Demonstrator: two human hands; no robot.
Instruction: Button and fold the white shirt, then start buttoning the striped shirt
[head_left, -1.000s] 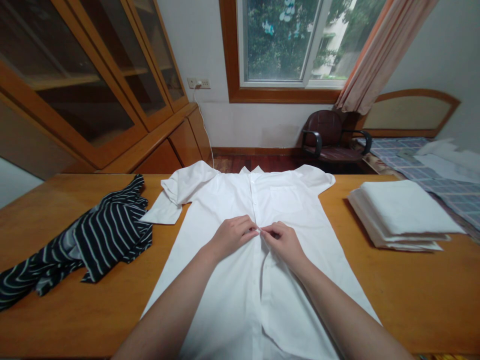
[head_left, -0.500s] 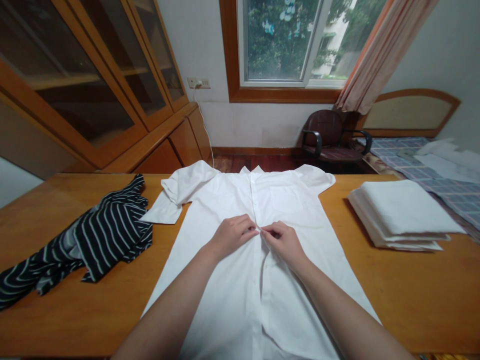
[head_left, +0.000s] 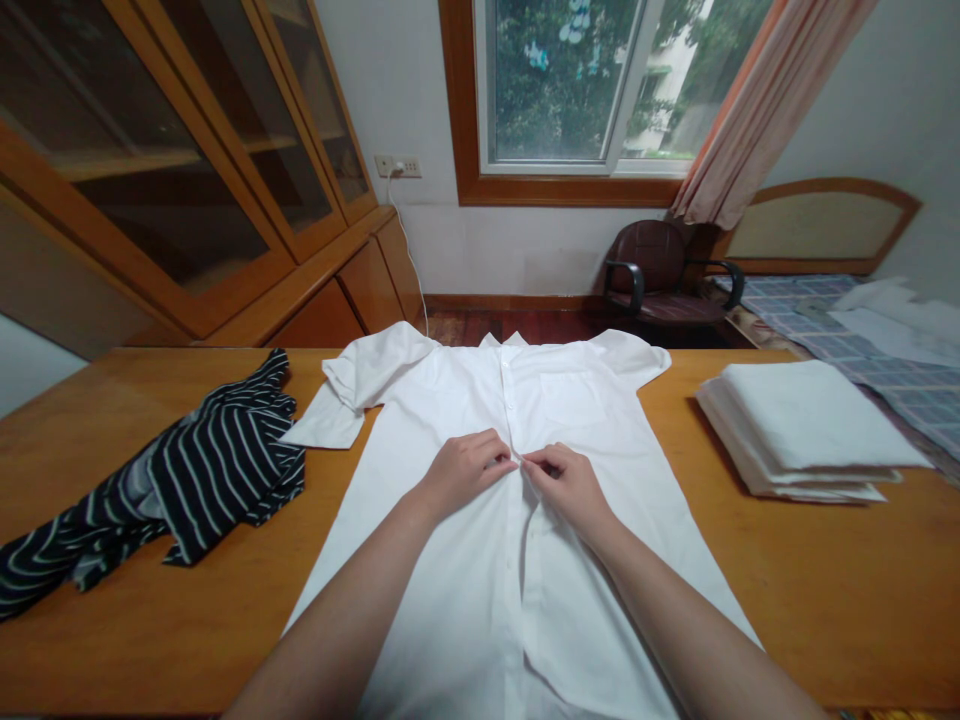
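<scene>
A white shirt (head_left: 442, 400) lies spread on the wooden table, its collar toward the far edge. At the middle of its front, my left hand (head_left: 469, 468) pinches the button placket. My right hand (head_left: 566, 482) pinches the same spot from the other side, fingertips almost touching those of the left. Whatever button sits between the fingertips is hidden. Above the hands the placket lies together, with small buttons showing. Below them the two front edges part a little.
On the left of the table (head_left: 825, 600) lies a crumpled black-and-white striped garment (head_left: 217, 460), close to the shirt's cuff. A stack of folded white cloth (head_left: 810, 420) rests on the right. Beyond stand a brown armchair (head_left: 652, 270), a bed (head_left: 885, 350) and a glass-door cabinet (head_left: 300, 260).
</scene>
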